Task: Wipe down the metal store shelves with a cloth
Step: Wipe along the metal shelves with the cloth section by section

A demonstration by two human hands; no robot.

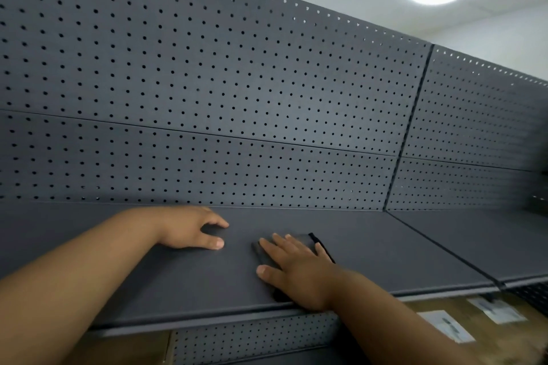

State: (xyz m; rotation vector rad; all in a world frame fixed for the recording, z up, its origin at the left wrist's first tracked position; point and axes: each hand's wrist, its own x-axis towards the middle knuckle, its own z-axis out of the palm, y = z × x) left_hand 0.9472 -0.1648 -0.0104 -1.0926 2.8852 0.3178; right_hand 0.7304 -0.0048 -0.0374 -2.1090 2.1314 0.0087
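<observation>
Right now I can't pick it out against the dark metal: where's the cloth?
In the head view, the dark cloth lies flat on the shelf right of centre, under the right hand; the left hand rests just left of it.

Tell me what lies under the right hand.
A dark cloth lies flat on the shelf under the right hand. The palm covers its middle, so its full outline cannot be seen.
</observation>
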